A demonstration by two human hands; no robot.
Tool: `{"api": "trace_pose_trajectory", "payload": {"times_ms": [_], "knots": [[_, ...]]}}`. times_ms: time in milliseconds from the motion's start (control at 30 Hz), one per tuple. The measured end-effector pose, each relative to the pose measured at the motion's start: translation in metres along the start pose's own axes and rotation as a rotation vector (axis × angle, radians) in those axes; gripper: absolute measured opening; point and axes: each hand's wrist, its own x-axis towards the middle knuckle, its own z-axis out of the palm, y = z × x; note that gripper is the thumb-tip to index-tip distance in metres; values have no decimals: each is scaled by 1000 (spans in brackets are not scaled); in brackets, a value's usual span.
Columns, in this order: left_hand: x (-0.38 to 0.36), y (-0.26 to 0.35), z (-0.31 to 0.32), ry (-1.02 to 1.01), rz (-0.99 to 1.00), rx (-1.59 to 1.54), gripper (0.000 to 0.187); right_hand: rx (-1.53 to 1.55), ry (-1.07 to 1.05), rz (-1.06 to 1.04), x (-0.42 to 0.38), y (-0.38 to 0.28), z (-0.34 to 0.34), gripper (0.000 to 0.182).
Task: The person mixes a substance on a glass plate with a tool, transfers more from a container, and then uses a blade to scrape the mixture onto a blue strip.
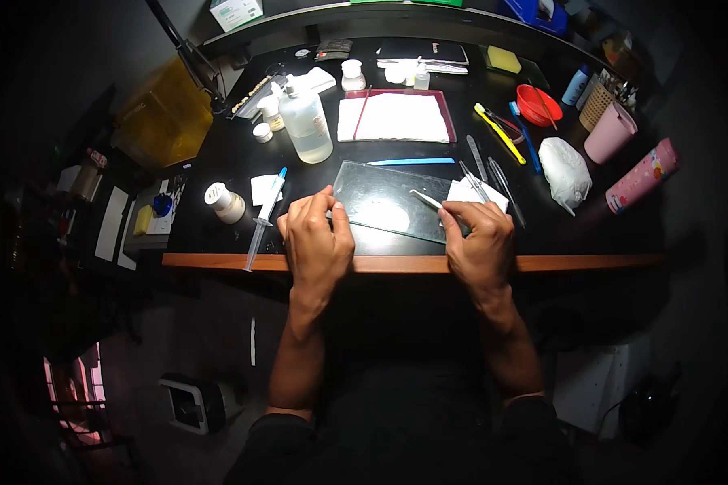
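Note:
A glass plate (380,190) lies near the table's front edge, with a bright reflection on it. My left hand (317,234) is at its left side, fingers curled together against the plate's left edge. Between the thumb and fingers of my right hand (481,236) is a thin pale tool (427,199), its tip over the plate's right half. Beneath and behind my right hand, white paper (465,192) carries metal tweezers (475,181). A clear syringe (258,234) with a blue end lies left of my left hand, reaching past the table edge.
Behind the plate are a blue strip (412,162) and a white pad (392,117). A clear bottle (306,125) and a white-capped jar (225,204) stand left. Toothbrushes (501,136), a red bowl (539,107), a white bag (565,174) and pink containers (612,133) are right.

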Motion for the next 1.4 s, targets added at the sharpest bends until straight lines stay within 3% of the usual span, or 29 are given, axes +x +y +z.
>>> {"api": "trace_pose_trajectory", "payload": {"times_ms": [267, 467, 567, 767, 833, 967, 1033, 1100, 1167, 1233, 1300, 1400], "knots": [[-1, 7, -9, 4, -28, 0, 12, -40, -49, 8, 13, 16, -10, 8], [1, 9, -7, 29, -27, -29, 10, -139, -65, -158, 22, 11, -3, 5], [2, 10, -12, -5, -94, -81, 13, -141, -130, -195, 26, 14, 1, 6], [5, 9, -8, 55, -10, -125, 10, -78, -372, -221, 55, 17, -10, 10], [4, 8, -14, 128, 84, -233, 8, -35, -446, -285, 73, 15, -15, 10], [-8, -1, -20, 188, 177, -427, 13, -4, -386, -433, 104, 20, -10, 9], [-22, -2, -36, 185, 29, -585, 14, 70, -310, -420, 119, 30, 2, 6], [-30, -17, -55, 268, 113, -402, 14, 137, -138, -405, 125, 44, 19, 5], [-32, -27, -79, 323, 67, -359, 13, 167, -169, -417, 126, 58, 21, 5], [-42, -52, -99, 339, -152, -345, 14, 173, -175, -389, 122, 61, 17, 4], [-33, -65, -104, 351, -188, -252, 15, 179, -217, -388, 119, 66, 17, 3], [-28, -60, -104, 163, -156, -102, 3, 212, -246, -402, 119, 65, 18, 2]]}}
